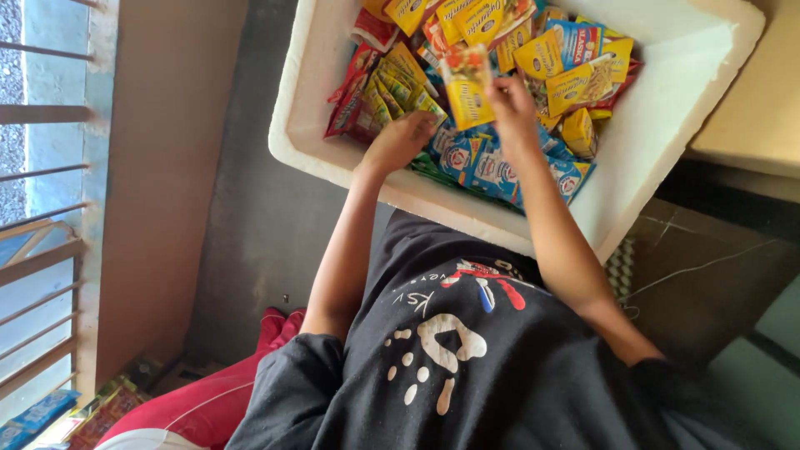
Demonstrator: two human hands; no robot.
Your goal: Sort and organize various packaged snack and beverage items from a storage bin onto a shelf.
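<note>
Your right hand (510, 100) pinches a yellow sachet (467, 87) by its edge, lifted just above the heap in the white foam box (717, 50). Your left hand (400, 137) lies curled on the packets by the near-left wall; what it grips, you cannot tell. Green sachets (396, 87) stand in a row left, blue ones (492, 167) line the near rim, yellow ones (575, 83) fill the right. The box's right end has bare floor.

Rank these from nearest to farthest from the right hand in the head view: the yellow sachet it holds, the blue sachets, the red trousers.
1. Yellow sachet: pinched in the right hand, over the white foam box.
2. Blue sachets: just under the wrist, inside the box.
3. Red trousers: far off, bottom left.
</note>
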